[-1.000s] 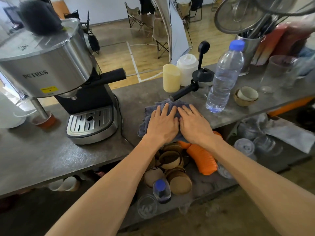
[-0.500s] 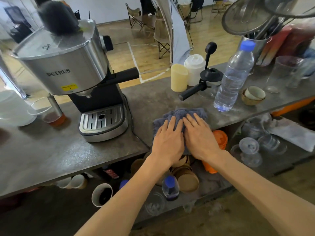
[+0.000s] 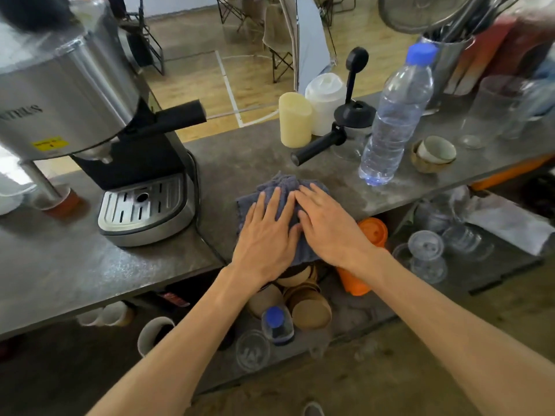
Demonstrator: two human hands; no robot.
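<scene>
On the grey counter [image 3: 90,265], left: steel espresso machine [image 3: 90,115]. Right, far side: clear water bottle [image 3: 393,121]. Near edge, centre: blue-grey cloth [image 3: 282,187], crumpled, pressed flat by left hand [image 3: 267,238] and right hand [image 3: 330,229], side by side, fingers straight and slightly spread.

Left hand [image 3: 265,235] and right hand [image 3: 330,228] press flat, side by side, on crumpled grey-blue cloth [image 3: 282,187] at front edge of grey stone desk [image 3: 90,265]; steel espresso machine [image 3: 99,121] left, clear plastic water bottle [image 3: 393,121] right.
</scene>
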